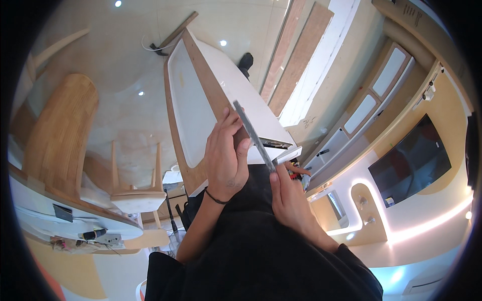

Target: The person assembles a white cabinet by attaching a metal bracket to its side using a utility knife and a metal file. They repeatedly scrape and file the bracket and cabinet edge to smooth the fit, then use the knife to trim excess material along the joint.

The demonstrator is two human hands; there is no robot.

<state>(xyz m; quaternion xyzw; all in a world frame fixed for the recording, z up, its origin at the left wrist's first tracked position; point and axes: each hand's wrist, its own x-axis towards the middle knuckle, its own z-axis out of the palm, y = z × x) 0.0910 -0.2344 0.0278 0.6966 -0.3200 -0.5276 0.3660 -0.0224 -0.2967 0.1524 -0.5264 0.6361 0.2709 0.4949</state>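
Both my hands hold a long, narrow grey strip (pixel 253 134), tilted in front of me and seen nearly edge-on; its exact kind I cannot tell. My left hand (pixel 228 155) supports its upper part, fingers behind and thumb in front. Around the lower end my right hand (pixel 290 193) is closed, thumb on the near side. Directly beyond the strip lies a white cabinet piece (pixel 241 75) with wood-coloured edges and a recessed white panel (pixel 188 100). A dark metal rail (pixel 273 144) shows by the cabinet's near right edge, partly behind the strip.
A claw hammer (pixel 159 50) touches the cabinet's far left corner. Wooden boards (pixel 301 60) lie at the far right. To the left stand a wooden bench (pixel 65 120) and a stool (pixel 138 199). A screen (pixel 411 160) hangs on the right wall. Coloured items (pixel 296 164) are beside my right hand.
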